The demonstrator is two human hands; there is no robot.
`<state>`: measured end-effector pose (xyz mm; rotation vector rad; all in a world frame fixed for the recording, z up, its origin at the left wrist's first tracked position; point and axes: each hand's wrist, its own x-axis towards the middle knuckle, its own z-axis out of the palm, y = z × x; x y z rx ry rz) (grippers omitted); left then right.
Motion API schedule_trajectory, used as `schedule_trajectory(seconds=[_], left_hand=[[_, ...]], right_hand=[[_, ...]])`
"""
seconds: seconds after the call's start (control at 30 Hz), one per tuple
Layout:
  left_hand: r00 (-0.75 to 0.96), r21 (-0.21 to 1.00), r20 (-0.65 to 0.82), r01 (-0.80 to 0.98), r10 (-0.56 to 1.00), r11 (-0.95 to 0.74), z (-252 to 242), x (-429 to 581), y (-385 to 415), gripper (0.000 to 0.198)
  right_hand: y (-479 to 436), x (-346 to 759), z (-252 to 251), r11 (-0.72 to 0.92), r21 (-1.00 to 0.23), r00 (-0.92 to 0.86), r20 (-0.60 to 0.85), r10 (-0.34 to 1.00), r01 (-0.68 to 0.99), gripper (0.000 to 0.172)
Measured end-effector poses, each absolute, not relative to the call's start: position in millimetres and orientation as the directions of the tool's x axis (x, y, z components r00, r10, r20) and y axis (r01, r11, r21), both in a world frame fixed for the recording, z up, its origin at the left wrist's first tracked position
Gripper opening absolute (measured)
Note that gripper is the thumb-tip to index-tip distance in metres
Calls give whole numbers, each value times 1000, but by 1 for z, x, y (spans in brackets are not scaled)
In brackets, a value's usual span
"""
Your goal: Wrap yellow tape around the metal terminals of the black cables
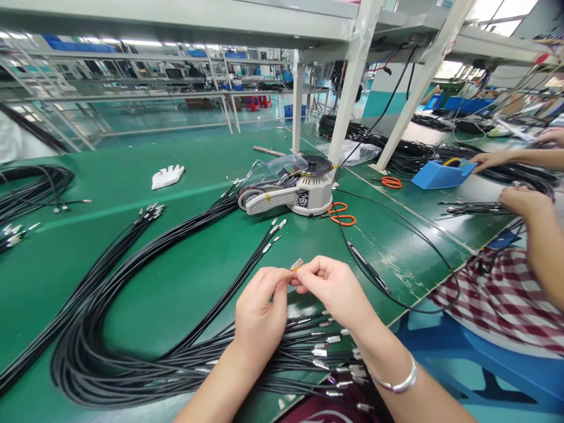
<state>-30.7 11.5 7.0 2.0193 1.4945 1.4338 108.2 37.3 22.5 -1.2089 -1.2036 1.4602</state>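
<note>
My left hand (259, 311) and my right hand (330, 288) meet above the green table (185, 276), fingers pinched together on one small metal cable connector (296, 264) with a bit of yellow tape at its base. The connector's cable is hidden by my fingers. Under my wrists lie several black cables (132, 352) with metal ends (326, 343), looped across the table. A few more cable ends (275, 229) lie just beyond my hands. My right wrist wears a silver bracelet (399, 382).
A grey tape dispenser (293, 191) stands past my hands, orange scissors (341, 214) beside it. A white glove (167, 176) lies far left. On the right another person's hands (524, 197) work near a blue tray (440, 173). White frame posts (350, 88) rise behind.
</note>
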Motion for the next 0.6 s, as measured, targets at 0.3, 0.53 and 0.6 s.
schedule_trajectory(seconds=[0.3, 0.53, 0.6], left_hand=[[41, 613, 628, 589, 777, -527, 6, -33, 12, 25], [43, 584, 652, 608, 757, -538, 6, -31, 13, 27], [44, 578, 652, 617, 757, -534, 6, -31, 13, 26]], right_hand=[[38, 106, 24, -138, -990, -143, -137, 980, -1, 17], [38, 106, 27, -147, -989, -142, -146, 979, 4, 14], [38, 106, 28, -147, -989, -140, -145, 979, 1, 13]])
